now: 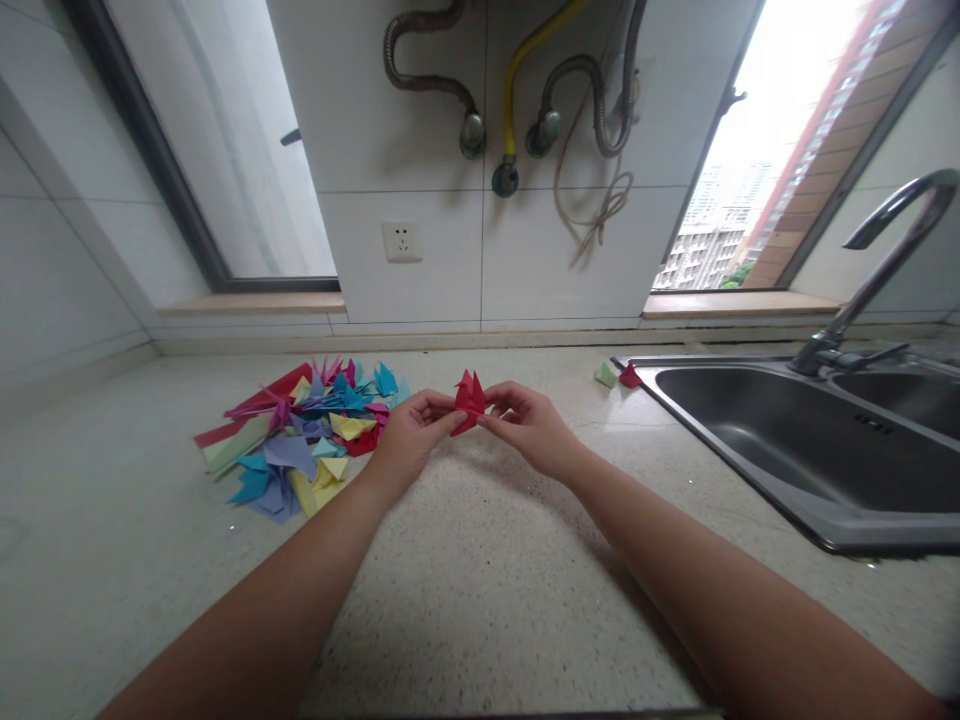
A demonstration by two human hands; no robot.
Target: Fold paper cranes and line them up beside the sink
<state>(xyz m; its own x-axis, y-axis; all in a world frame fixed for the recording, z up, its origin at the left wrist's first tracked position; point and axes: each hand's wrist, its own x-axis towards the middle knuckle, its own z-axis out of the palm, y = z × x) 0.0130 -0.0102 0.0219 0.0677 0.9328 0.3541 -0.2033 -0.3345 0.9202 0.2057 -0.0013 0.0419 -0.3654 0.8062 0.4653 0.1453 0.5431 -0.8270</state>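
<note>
Between my two hands is a red folded-paper piece (pixel 470 396), with pointed flaps standing up at its top. My left hand (pixel 421 425) pinches its left side between thumb and fingers. On the opposite side, my right hand (pixel 530 422) grips the right edge the same way. Just left of my left hand lies a pile of colourful folded papers (pixel 292 455) in blue, purple, yellow, pink, red and green. Farther right, a small green folded paper (pixel 605 375) and a small red folded paper (pixel 630 377) sit by the sink's corner.
A steel sink (pixel 739 420) with a curved faucet (pixel 892 260) is set into the speckled countertop (pixel 480 600) on the right. Along the back, the tiled wall carries a socket (pixel 402 242), metal hoses and a yellow pipe (pixel 517 80). Windows flank it on both sides.
</note>
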